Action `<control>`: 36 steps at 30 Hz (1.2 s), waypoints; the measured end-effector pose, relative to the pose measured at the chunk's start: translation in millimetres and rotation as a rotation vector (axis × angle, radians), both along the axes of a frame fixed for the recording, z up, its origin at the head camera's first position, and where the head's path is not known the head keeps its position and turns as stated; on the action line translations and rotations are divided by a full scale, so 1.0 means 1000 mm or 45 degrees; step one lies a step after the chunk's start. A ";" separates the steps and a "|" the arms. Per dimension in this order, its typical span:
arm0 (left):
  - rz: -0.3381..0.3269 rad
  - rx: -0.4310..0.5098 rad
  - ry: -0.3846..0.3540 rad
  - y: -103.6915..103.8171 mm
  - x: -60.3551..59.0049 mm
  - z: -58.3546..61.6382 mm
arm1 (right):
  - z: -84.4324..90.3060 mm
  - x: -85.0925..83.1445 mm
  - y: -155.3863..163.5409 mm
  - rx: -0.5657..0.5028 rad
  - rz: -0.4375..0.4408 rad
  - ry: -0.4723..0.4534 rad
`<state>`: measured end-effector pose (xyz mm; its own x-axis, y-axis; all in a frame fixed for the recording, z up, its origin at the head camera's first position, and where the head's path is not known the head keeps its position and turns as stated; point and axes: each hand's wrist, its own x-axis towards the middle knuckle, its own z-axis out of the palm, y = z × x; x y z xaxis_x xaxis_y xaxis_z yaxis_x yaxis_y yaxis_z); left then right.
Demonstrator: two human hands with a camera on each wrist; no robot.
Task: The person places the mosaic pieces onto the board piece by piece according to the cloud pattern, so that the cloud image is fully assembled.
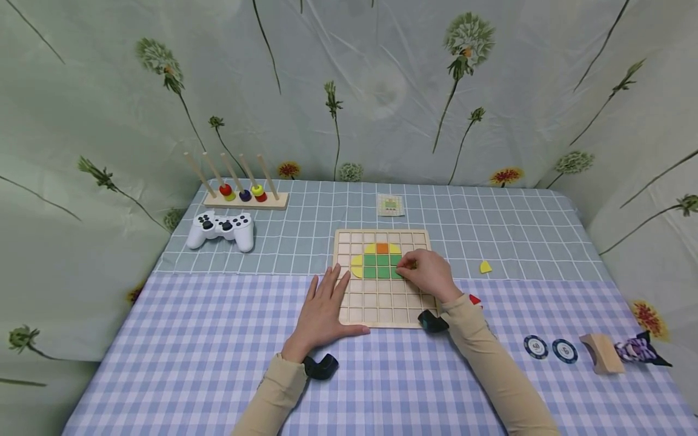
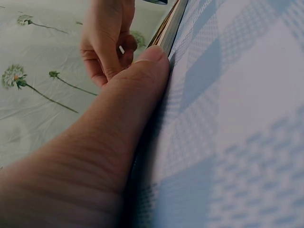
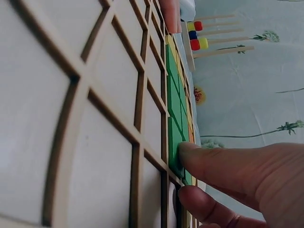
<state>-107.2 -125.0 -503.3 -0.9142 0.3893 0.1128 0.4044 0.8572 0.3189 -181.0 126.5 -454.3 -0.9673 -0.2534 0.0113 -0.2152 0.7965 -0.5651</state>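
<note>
At frame centre, the left hand (image 1: 323, 309) lies flat bracing the wooden grid board (image 1: 382, 315) while the right hand (image 1: 428, 274) pinches a green tile (image 3: 176, 142), best seated square in its cell.

Left hand (image 1: 325, 306) flat, fingers spread, palm down, right hand (image 1: 428, 274) fingers curled, fingertips (image 3: 190, 154) pressing down
</note>
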 end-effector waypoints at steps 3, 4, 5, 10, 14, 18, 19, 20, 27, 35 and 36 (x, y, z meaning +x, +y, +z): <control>-0.002 -0.002 0.000 0.000 0.000 0.000 | 0.001 0.001 0.002 -0.028 0.012 -0.019; -0.001 -0.003 -0.001 0.000 0.000 0.001 | 0.001 0.001 0.003 -0.041 0.022 -0.026; -0.001 -0.003 -0.002 0.000 0.000 0.001 | 0.001 0.002 0.005 -0.053 0.034 -0.028; -0.006 0.008 0.013 0.000 0.000 0.000 | 0.005 0.006 0.023 -0.091 0.035 -0.030; -0.006 0.011 0.022 0.000 0.000 0.000 | 0.011 0.008 0.045 -0.088 -0.048 -0.031; 0.001 0.007 -0.005 -0.001 0.000 0.000 | 0.015 0.009 0.072 -0.053 -0.134 0.021; 0.000 0.009 -0.010 -0.001 0.000 0.000 | 0.015 0.010 0.079 -0.043 -0.158 0.035; -0.001 0.010 -0.016 0.000 0.000 0.000 | 0.016 0.010 0.086 -0.037 -0.177 0.042; -0.003 0.020 0.004 -0.001 0.000 -0.001 | 0.021 0.015 0.117 0.102 -0.306 -0.001; -0.019 0.045 0.049 -0.001 0.000 -0.001 | 0.012 0.014 0.137 0.154 -0.336 -0.058; -0.020 0.048 0.050 -0.001 0.000 -0.001 | 0.012 0.014 0.137 0.162 -0.337 -0.078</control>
<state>-107.0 -125.9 -504.5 -0.9025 0.3984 0.1634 0.4306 0.8384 0.3343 -167.5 263.5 -442.8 -0.9978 0.0121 -0.0646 0.0407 0.8856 -0.4626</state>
